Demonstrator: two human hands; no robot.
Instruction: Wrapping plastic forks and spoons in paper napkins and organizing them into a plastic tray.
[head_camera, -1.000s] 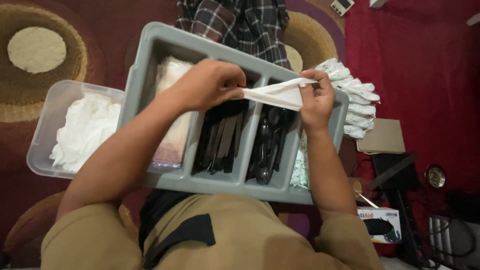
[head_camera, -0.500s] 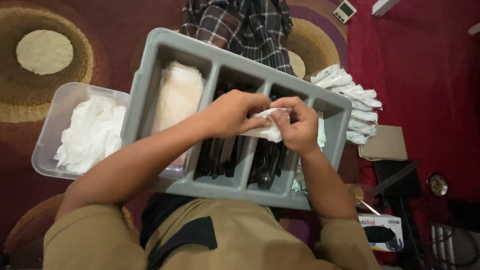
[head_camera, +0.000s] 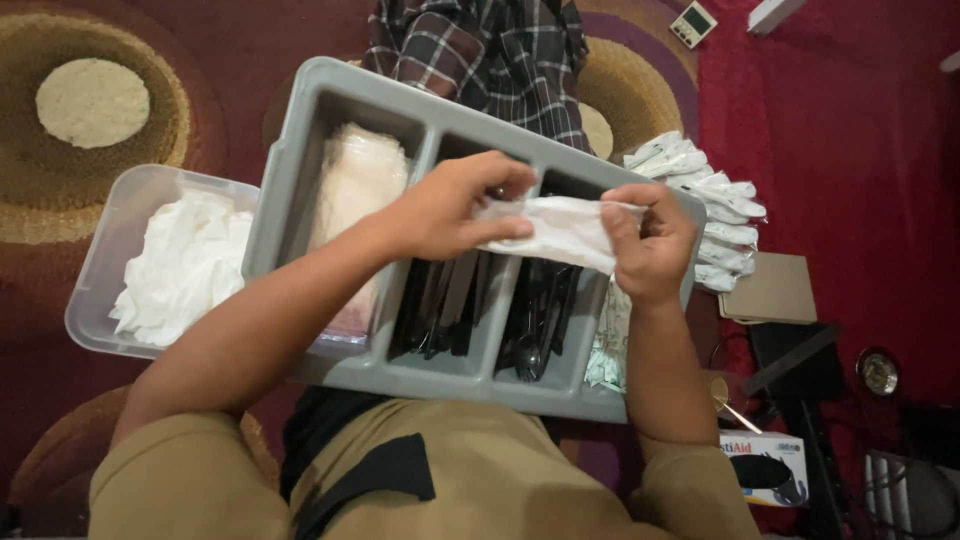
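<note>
My left hand (head_camera: 455, 205) and my right hand (head_camera: 650, 240) together hold a folded white paper napkin (head_camera: 560, 228) stretched between them, above a grey four-compartment cutlery tray (head_camera: 330, 95) resting on my lap. My left fingers pinch its left end, my right fingers its right edge. Below the napkin, two middle compartments hold black plastic cutlery (head_camera: 535, 315). The leftmost compartment holds a stack of clear plastic sleeves (head_camera: 355, 190). The rightmost compartment holds small white packets (head_camera: 605, 345).
A clear plastic tub of crumpled white napkins (head_camera: 185, 265) sits left of the tray. Wrapped white cutlery packs (head_camera: 705, 200) pile up at the right. A plaid cloth (head_camera: 480, 45) lies beyond the tray. A cardboard piece (head_camera: 775, 290) and a glove box (head_camera: 765, 465) lie on the red carpet.
The napkin was stretched out, then bunched between both hands over the tray, and is now spread flat again. Both hands have stayed above the middle compartments.
</note>
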